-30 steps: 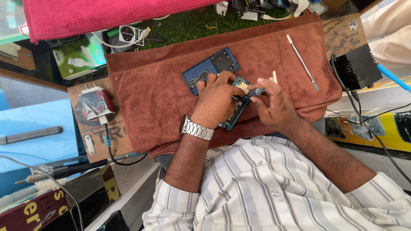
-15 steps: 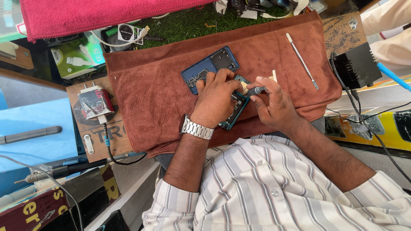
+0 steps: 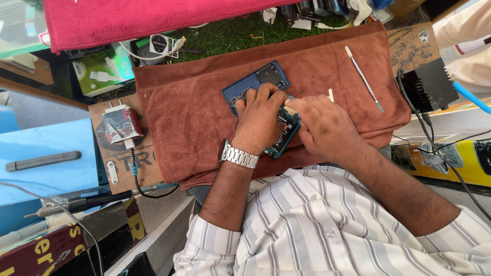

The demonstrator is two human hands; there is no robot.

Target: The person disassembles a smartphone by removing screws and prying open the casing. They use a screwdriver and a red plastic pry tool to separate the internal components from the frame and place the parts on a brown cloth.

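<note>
Left hand [image 3: 260, 120] covers most of open phone [image 3: 282, 137]; only green board edge peeks out below. Right hand [image 3: 323, 126] hides whatever fingertips pinch (too small to tell). Blue back cover [image 3: 255, 82] partly under left fingers. Far right of right hand: another person's sleeve [image 3: 463, 36], cut off by edge.

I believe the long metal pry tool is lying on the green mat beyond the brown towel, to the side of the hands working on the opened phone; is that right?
Not quite. The head view shows the metal pry tool lying on the brown towel itself, not on the green mat. The rest holds: it lies apart from the left hand and right hand at the opened phone.
</note>
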